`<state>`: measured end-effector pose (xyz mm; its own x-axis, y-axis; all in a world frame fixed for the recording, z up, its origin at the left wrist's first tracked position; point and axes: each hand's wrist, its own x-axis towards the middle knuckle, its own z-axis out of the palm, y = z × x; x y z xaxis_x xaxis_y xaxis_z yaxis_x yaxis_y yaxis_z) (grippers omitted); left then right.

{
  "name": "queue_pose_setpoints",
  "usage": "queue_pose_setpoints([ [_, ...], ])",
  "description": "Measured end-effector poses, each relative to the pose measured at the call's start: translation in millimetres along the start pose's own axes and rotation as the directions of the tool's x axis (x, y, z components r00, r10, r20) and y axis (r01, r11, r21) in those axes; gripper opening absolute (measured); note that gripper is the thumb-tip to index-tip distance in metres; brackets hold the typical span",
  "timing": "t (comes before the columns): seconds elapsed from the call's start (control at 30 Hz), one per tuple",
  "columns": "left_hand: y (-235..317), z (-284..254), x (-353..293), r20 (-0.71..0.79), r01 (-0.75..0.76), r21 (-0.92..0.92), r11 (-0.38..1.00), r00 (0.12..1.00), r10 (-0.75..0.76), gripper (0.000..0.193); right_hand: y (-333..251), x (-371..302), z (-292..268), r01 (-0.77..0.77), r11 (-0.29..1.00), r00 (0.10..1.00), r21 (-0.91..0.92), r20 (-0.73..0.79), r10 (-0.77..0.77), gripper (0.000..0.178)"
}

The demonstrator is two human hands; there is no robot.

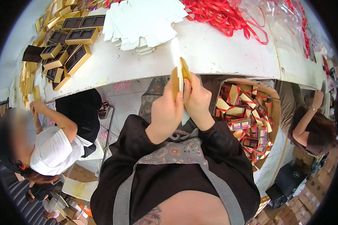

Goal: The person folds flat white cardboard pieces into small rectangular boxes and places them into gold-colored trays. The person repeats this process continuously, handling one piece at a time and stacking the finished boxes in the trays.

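In front of my apron, just off the table's near edge, both my hands grip a folded gold-and-white card piece. My left hand is closed on its left gold panel, thumb toward the middle. Facing it, my right hand pinches the other gold panel. A white strip stands between the two panels and shows above and below my fingers. Whether it is one piece or several layers, I cannot tell. Beyond my hands lies a spread stack of white card blanks.
Gold boxes with dark trays pile up at the table's left. Red ribbons and clear bags lie far right. A carton of ribboned gold boxes stands by my right arm. People work at left and right.
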<state>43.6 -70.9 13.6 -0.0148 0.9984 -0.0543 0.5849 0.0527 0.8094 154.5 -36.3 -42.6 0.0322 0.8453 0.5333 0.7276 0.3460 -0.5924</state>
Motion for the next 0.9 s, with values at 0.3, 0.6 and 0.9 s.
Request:
queue_pose_setpoints([
  [0.3, -39, 4, 26, -0.119, -0.066, -0.564, 0.823, 0.993, -0.001, 0.056, -45, 2, -29, 0.061, 0.978, 0.998, 0.199, 0.021, -0.067, 0.035],
  [0.6, -23, -24, 6, 0.198, -0.024, -0.286, 0.958, 0.977, 0.084, 0.073, -21, 7, -47, -0.458, 0.862, 0.805, 0.220, 0.514, 0.296, 0.061],
  [0.9, -56, -5, -15, 0.306, -0.076, -0.166, 0.983, 0.944, 0.125, 0.046, -2, -46, -36, -0.380, 0.869, 0.844, 0.318, 0.503, 0.185, 0.023],
])
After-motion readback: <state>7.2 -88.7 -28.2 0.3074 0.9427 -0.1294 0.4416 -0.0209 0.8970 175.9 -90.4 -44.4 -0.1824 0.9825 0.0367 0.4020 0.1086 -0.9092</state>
